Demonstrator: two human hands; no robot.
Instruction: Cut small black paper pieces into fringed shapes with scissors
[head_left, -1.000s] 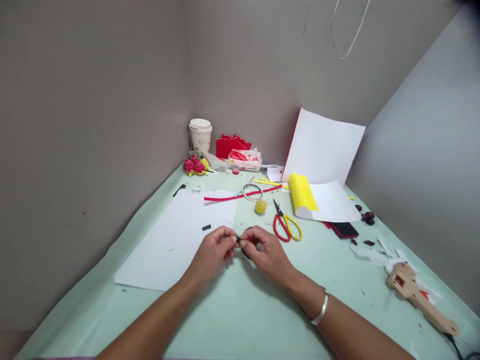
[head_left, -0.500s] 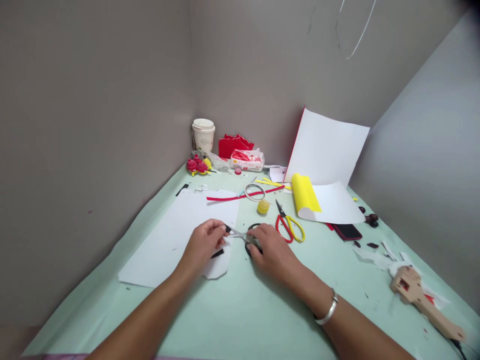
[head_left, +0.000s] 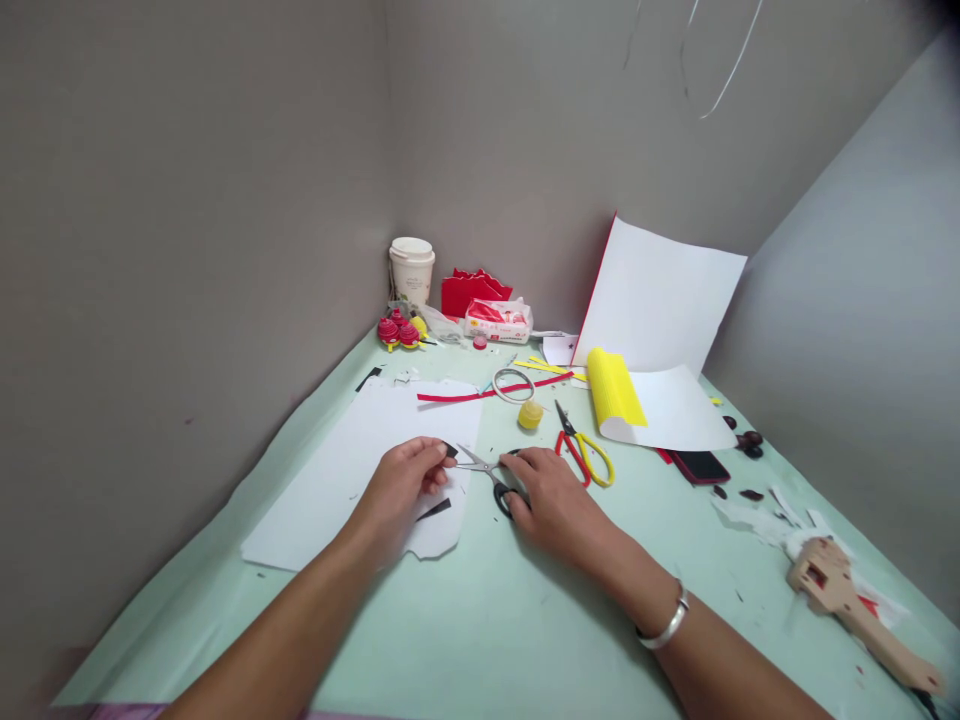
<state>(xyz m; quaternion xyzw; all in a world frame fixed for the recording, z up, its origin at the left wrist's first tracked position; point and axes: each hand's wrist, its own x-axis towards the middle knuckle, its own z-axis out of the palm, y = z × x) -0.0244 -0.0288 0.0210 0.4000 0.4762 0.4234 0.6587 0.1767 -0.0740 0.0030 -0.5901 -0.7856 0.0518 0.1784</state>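
My left hand (head_left: 409, 480) pinches a small piece of black paper (head_left: 451, 450) between thumb and fingertips, above the white paper sheet (head_left: 315, 490). My right hand (head_left: 551, 495) has its thumb and fingers in the black handles of a pair of scissors (head_left: 487, 467). Their silver blades are apart and point left, close to the black piece. Under the left hand's fingers, a black paper strip (head_left: 433, 509) lies on the white sheet. Tiny dark scraps are scattered around.
Beyond the hands lie a tape roll (head_left: 513, 385), a red strip (head_left: 450, 397), a yellow quilled roll (head_left: 530, 415) and red-and-yellow scissors (head_left: 583, 450). Yellow corrugated paper (head_left: 615, 388) stands right of them. A glue gun (head_left: 855, 605) rests at right; a lidded cup (head_left: 412, 270) stands at the back.
The scissors' blades have spread wider apart, and the right hand's grip on the handles has opened. The left hand keeps its pinch on the black piece. The whole view has shifted slightly.
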